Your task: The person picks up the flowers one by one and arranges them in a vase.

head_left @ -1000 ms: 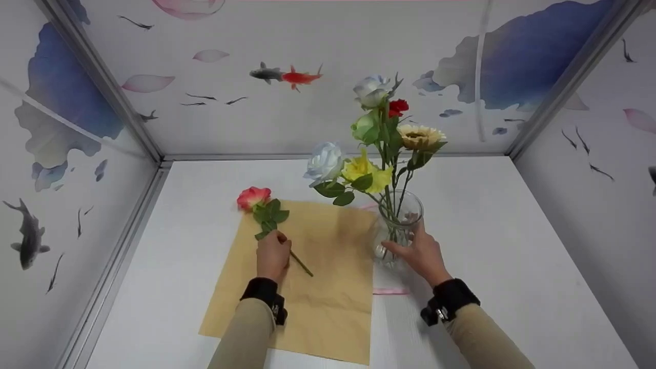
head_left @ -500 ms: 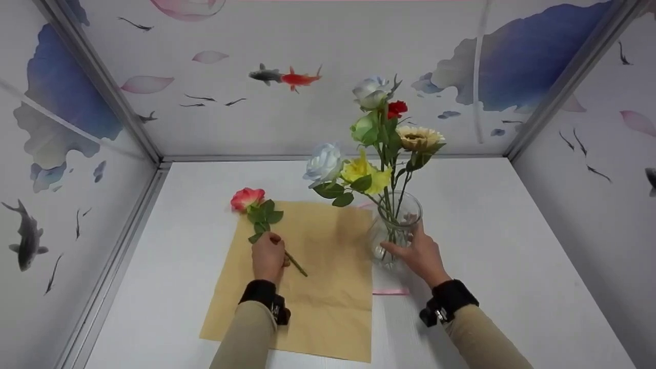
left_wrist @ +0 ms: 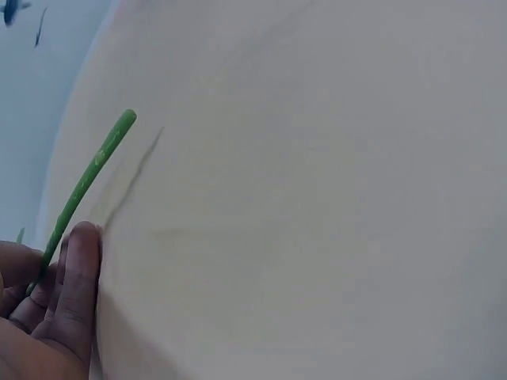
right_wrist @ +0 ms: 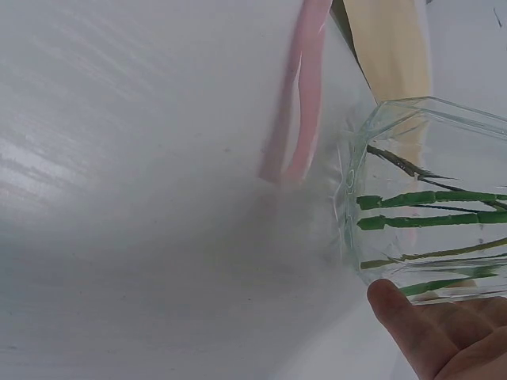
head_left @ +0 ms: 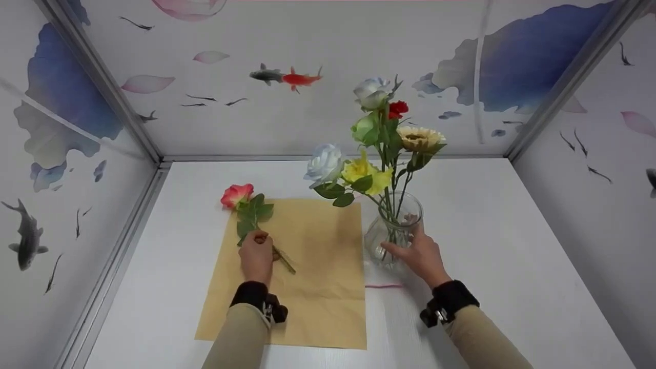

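Note:
My left hand (head_left: 256,259) pinches the stem of a pink-red rose (head_left: 237,196) over the brown wrapping paper (head_left: 318,297). The rose's bloom points to the far left; in the left wrist view the cut end of its green stem (left_wrist: 91,170) sticks out past my fingers. My right hand (head_left: 423,256) grips the side of a clear glass vase (head_left: 376,238), thumb in front. Several flowers stand in it, among them a pale blue rose (head_left: 324,164), a yellow flower (head_left: 361,171) and a cream sunflower (head_left: 421,138). Stem ends (right_wrist: 428,222) show through the glass in the right wrist view.
A clear sheet with a pink edge (head_left: 384,286) lies partly under the paper and by the vase. White panels with painted fish (head_left: 300,78) and petals enclose the white table (head_left: 487,256) at the back and both sides.
My left hand and the rose have moved left. The brown paper has shifted left and slightly away from me, and the pink-edged sheet has shifted slightly too. My right hand and the vase stay put.

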The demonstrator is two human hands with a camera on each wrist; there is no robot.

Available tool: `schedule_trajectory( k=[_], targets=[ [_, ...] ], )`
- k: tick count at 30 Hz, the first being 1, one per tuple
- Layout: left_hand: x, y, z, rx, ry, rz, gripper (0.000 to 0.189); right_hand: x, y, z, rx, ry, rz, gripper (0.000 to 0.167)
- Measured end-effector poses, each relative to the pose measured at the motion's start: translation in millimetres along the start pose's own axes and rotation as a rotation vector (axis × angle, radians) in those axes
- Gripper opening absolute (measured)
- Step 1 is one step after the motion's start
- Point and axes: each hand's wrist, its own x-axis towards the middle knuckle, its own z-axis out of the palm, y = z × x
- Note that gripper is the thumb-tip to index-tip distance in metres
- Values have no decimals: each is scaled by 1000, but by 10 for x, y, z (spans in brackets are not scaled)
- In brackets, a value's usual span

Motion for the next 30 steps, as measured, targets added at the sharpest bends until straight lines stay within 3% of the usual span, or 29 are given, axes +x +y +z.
schedule_trajectory(
  k=[1, 9, 12, 19, 30],
  targets=[
    [2, 0, -17, -13, 1, -2, 23, 0, 0, -2, 2, -2, 1, 104],
    [6, 27, -135, -386, -26, -57, 31, 6, 13, -2, 11, -4, 6, 105],
    [10, 78, -173, -420, -15, -67, 32, 7, 14, -2, 10, -2, 4, 104],
    [32, 157, -216, -395, 46, -28, 32, -9, -12, 4, -34, 10, -10, 99],
    [26, 364, -223, -587, 69, -4, 47, -4, -15, 4, -30, 7, 4, 101]
  ],
)
